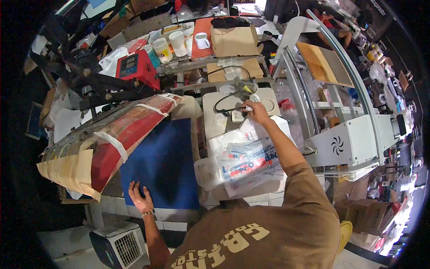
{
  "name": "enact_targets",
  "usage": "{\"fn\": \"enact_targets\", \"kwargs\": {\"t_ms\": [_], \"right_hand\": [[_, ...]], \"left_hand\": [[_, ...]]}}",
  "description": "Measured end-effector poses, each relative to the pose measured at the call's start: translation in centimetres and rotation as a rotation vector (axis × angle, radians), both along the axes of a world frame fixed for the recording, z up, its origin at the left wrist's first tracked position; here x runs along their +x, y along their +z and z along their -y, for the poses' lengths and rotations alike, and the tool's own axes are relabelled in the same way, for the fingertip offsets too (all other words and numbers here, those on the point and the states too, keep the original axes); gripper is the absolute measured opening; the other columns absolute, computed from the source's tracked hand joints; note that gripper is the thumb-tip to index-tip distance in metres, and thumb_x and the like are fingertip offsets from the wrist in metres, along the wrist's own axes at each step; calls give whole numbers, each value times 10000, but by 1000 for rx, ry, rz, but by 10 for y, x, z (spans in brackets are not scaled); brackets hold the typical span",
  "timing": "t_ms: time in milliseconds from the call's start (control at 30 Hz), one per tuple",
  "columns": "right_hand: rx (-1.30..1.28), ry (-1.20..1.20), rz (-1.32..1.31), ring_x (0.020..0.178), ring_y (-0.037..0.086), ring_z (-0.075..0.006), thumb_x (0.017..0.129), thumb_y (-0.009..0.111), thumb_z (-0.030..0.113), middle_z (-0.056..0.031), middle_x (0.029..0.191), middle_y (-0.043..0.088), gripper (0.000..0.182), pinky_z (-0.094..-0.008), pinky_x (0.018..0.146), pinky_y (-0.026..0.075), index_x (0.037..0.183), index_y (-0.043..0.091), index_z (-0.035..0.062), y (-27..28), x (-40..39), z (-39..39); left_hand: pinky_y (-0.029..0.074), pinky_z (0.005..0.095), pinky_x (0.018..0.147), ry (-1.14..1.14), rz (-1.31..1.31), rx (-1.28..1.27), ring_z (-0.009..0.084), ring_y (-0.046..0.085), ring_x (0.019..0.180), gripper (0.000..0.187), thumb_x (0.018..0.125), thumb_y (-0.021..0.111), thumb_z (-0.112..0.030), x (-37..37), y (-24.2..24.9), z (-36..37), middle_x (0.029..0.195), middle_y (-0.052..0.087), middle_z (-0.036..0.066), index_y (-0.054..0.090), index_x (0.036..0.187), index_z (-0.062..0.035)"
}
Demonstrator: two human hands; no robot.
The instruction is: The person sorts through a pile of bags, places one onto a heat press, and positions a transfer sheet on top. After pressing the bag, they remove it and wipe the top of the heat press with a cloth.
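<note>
My left hand (141,198) lies on the near-left part of a flat dark blue sheet (172,157), fingers spread. The sheet rests beside the red, tape-wrapped press head (134,125), partly under its edge. My right hand (256,112) reaches to the small table on the right, its fingers closed around something small and white that I cannot make out. Close to those fingers are a white power socket (237,116) with a black cable and a roll of tape (268,105). Below my right forearm lie printed plastic bags (251,166).
A red control box (136,67) with a display stands behind the press. Mugs (202,41) and tubs (178,43) line the back shelf. A white machine frame (345,139) rises at right. Cardboard boxes (365,215) sit on the floor, right. Another person (331,27) is in the background.
</note>
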State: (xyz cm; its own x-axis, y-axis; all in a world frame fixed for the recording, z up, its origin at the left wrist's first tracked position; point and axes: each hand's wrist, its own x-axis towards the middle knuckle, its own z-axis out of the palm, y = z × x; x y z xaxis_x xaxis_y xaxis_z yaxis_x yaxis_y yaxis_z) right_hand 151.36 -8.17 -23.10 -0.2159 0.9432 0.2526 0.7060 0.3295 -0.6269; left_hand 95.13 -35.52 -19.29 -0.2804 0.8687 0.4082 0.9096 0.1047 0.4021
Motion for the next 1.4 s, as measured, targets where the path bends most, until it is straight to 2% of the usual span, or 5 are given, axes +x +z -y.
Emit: {"fn": "enact_targets", "kwargs": {"t_ms": [500,867,933,1167,1400], "right_hand": [[61,11,138,811,654,-410,687,641,-14,-163,832,685,342,-508,702,509,983,638,158,5,-3,4],[-111,-21,343,936,646,-406,721,700,69,-184,1004,690,423,-485,766,509,1133,636,137,3,-14,4],[-218,-114,307,912,654,-389,693,743,107,-178,936,693,499,-473,792,521,1179,646,168,47,-28,11],[351,205,245,856,661,-383,743,713,183,-173,952,688,404,-487,769,528,1139,661,126,264,-123,-14],[300,546,622,848,686,-362,714,731,127,-170,962,693,783,-484,713,550,1425,439,275,288,-288,-126]], "left_hand": [[382,458,1054,0,-8,-3,370,487,1234,318,888,625,-132,1,2,0,1299,526,177,609,1172,10],[370,480,1060,-20,14,52,404,463,1255,335,870,642,-170,-11,-14,2,1318,511,216,624,1155,5],[383,488,1042,13,-66,35,410,484,1200,363,819,665,-144,-8,-8,3,1265,526,219,619,1151,-5],[405,490,1011,-5,-41,89,408,500,1172,329,776,675,-121,1,8,-3,1240,537,207,624,1083,-13],[421,490,998,62,12,5,404,515,1162,328,764,695,-123,-3,4,2,1251,544,197,634,1071,-27]]}}
